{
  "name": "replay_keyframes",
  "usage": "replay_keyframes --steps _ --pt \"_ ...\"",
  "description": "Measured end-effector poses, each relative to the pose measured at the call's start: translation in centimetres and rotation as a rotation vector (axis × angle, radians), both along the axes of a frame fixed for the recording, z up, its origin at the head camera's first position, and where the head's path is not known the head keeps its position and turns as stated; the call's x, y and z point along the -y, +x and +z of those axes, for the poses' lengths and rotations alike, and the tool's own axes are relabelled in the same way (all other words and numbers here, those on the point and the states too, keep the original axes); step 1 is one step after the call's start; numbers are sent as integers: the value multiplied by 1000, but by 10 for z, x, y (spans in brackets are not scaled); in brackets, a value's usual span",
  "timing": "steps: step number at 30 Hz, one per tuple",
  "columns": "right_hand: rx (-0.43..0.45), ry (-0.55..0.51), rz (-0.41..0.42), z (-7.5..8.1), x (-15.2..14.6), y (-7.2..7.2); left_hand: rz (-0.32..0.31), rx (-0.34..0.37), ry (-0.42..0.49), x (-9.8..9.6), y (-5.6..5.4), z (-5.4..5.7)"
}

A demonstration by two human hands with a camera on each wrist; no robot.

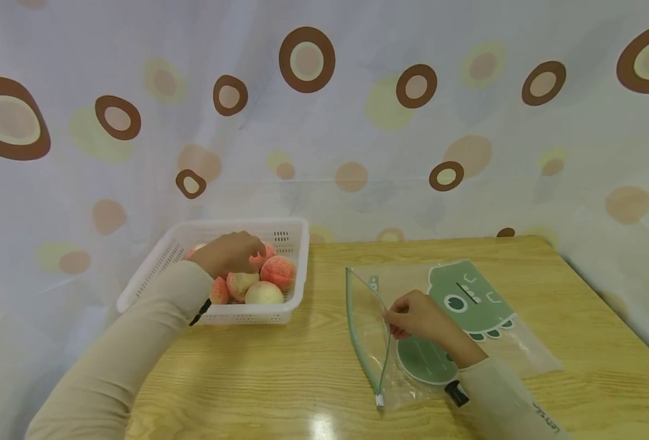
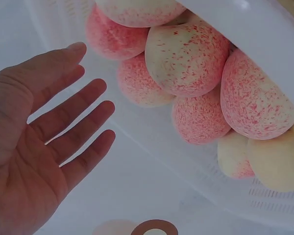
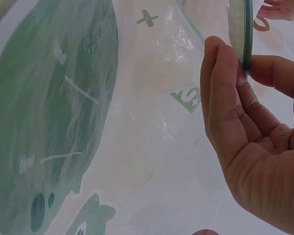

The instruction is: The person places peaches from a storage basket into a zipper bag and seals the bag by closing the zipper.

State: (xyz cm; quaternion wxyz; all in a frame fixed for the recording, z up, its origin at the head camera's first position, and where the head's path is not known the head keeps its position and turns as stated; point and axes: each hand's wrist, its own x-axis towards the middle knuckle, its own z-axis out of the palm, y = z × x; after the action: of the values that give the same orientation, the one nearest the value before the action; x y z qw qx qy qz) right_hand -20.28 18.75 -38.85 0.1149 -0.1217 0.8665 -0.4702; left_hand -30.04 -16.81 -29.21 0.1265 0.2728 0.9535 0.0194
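A white plastic basket (image 1: 300, 269) on the left of the table holds several pink and cream peaches (image 1: 277, 272). My left hand (image 1: 231, 252) reaches over them in the head view; in the left wrist view its fingers are spread beside the peaches (image 2: 187, 58), with nothing between them. On the right lies a clear zip bag (image 1: 481, 287) printed with a green dinosaur. Its mouth gapes to the left. My right hand (image 1: 420, 318) pinches the upper edge of that mouth, and in the right wrist view the green rim (image 3: 248, 34) sits between thumb and fingers.
A white zip slider (image 1: 379, 400) sits at the near end of the bag's mouth. Both things rest on a yellow wood-grain table (image 1: 280, 366). Behind it hangs a white sheet (image 1: 346, 140) with brown and yellow spots.
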Motion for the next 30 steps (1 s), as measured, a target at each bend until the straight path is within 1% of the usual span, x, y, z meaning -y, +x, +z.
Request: replay_keyframes --steps 2,5,10,13,16,19,23,26,28,30 --pt "-3 2 4 0 0 0 16 15 -24 -2 -1 -3" --pt "-2 3 9 -1 1 1 33 69 -47 -7 0 -7" --pt "-3 3 6 0 3 3 73 160 -142 -17 6 -10" --pt "-5 -6 2 0 4 4 128 196 -176 -20 10 -14" --pt "-7 1 -1 0 5 4 121 190 -195 -23 13 -19" --pt "-10 9 -1 -1 5 3 88 170 -227 -26 16 -22" --pt "-15 5 9 -2 4 2 128 171 -221 -27 18 -26" --pt "-16 2 12 -2 4 2 158 172 -190 -27 20 -30" --pt "-13 4 12 -1 5 2 163 173 -171 -26 20 -34" --pt "-11 4 13 -1 5 2 151 170 -159 -26 20 -36"
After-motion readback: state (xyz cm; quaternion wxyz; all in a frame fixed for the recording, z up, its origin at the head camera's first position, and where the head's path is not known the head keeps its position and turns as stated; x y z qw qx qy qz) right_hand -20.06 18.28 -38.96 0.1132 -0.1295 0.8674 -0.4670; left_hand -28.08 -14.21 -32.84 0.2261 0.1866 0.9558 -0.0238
